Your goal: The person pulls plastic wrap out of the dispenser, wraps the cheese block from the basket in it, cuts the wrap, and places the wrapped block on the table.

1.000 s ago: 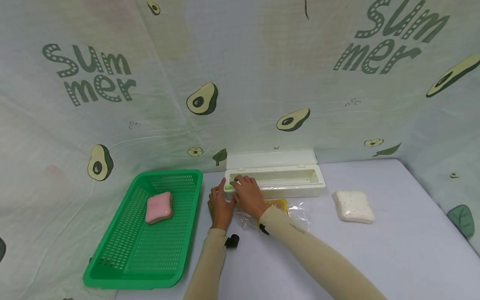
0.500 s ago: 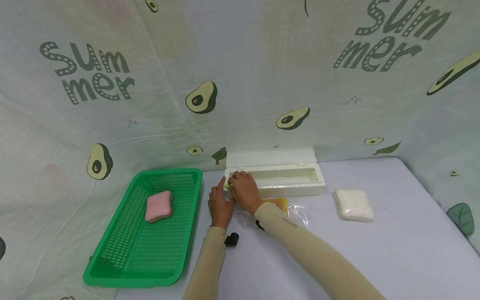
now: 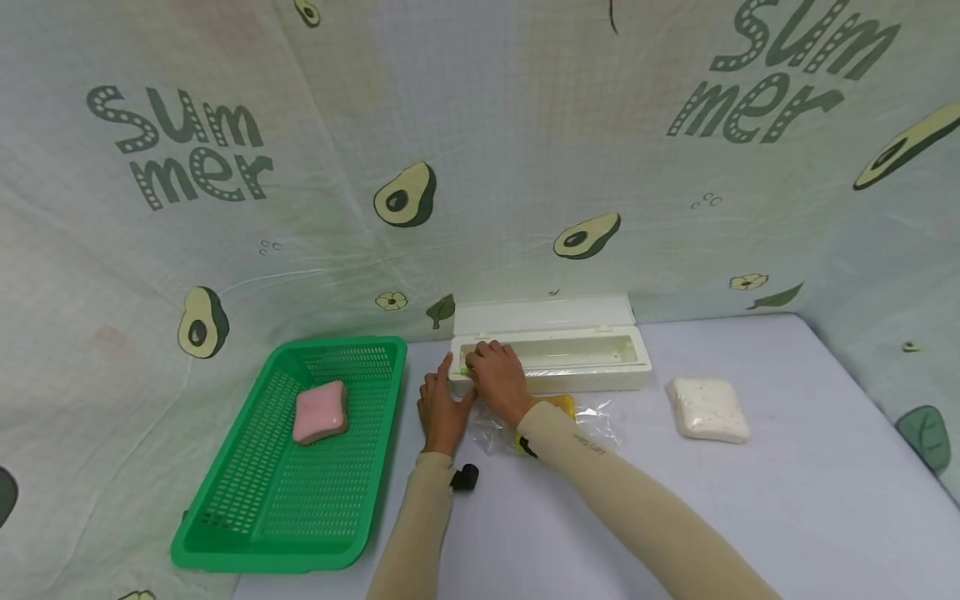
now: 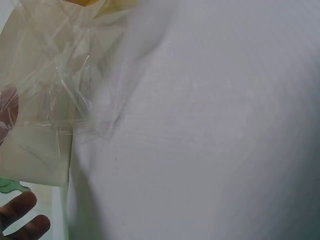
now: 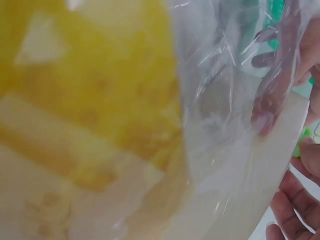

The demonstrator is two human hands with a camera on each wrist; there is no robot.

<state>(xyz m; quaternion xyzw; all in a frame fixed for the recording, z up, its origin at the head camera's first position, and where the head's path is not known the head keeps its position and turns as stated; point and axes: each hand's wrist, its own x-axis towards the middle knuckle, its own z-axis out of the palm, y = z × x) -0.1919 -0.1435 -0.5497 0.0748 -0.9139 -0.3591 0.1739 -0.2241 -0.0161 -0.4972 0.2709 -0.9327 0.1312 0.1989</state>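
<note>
A long white cling film dispenser [image 3: 577,379] stands against the back wall with its lid [image 3: 543,313] tipped up. My left hand [image 3: 444,412] grips its left end, thumb at the front side. The thumb shows through clear film [image 5: 215,125] in the right wrist view. With bent fingers, my right hand [image 3: 498,379] pinches a small green slider [image 5: 302,142] on the dispenser's front edge, near the left end. Below the right hand, a yellow item [image 3: 562,406] lies under clear film in front of the dispenser, partly hidden by the right forearm.
A green plastic basket [image 3: 378,492] stands at the left, holding a pink rounded block [image 3: 320,412]. On the right of the white table [image 3: 810,500] lies a white speckled block [image 3: 708,408]. A printed cloth [image 3: 480,125] forms the back wall.
The right hand first drew slightly left and curled in at the green slider. It has since shifted a little right, the slider with it. The left hand stays at the dispenser's end.
</note>
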